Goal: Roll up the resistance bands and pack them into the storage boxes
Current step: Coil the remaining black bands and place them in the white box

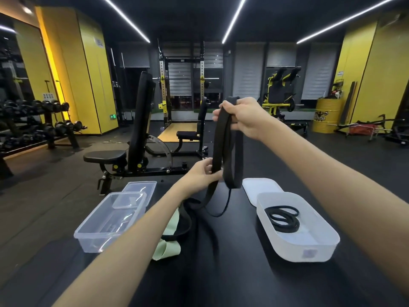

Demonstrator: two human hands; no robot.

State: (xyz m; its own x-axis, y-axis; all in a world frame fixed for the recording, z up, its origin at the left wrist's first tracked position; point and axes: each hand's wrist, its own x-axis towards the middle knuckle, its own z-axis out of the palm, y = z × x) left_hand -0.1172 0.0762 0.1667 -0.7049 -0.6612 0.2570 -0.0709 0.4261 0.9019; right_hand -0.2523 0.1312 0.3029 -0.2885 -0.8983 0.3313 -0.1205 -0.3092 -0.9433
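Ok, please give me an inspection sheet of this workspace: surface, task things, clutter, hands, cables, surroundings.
Surface: black mat, dark and flat.
Job's things: wide black band held up in hanging loops; thin black band coiled in the white box; clear box holds no band; green band and another black band lie loose.
Clutter: white lid and clear lid lie behind their boxes.
Hands: right hand grips the loops' top; left hand pinches lower.
Cables: nothing seen.
Surroundings: gym bench, dumbbell rack, yellow drum.
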